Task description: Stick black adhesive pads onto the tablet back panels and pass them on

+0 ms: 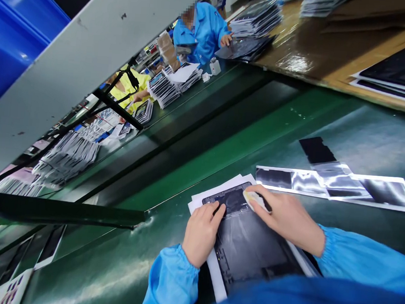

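Observation:
A dark flat panel (251, 244), like a tablet's back housing, lies on white sheets (220, 191) in front of me. My left hand (201, 230) rests on its upper left edge, thumb apart from the bent fingers, pressing without holding anything. My right hand (283, 218) pinches a small white and yellowish pad (255, 201) against a black film (233, 200) at the panel's top end. The pad's far side is hidden by my fingers. Just beyond my right hand lies a shiny strip sheet (383, 191) with black pieces, and a black film piece (316, 150) sticks out from it.
Stacked dark panels (404, 70) lie on a brown board (318, 48) at the right. A green conveyor channel (201, 161) crosses beyond me. A grey beam (87, 52) and a black frame bar (58, 212) stand at the left. Co-workers in blue (202, 29) and yellow (137, 82) handle stacks.

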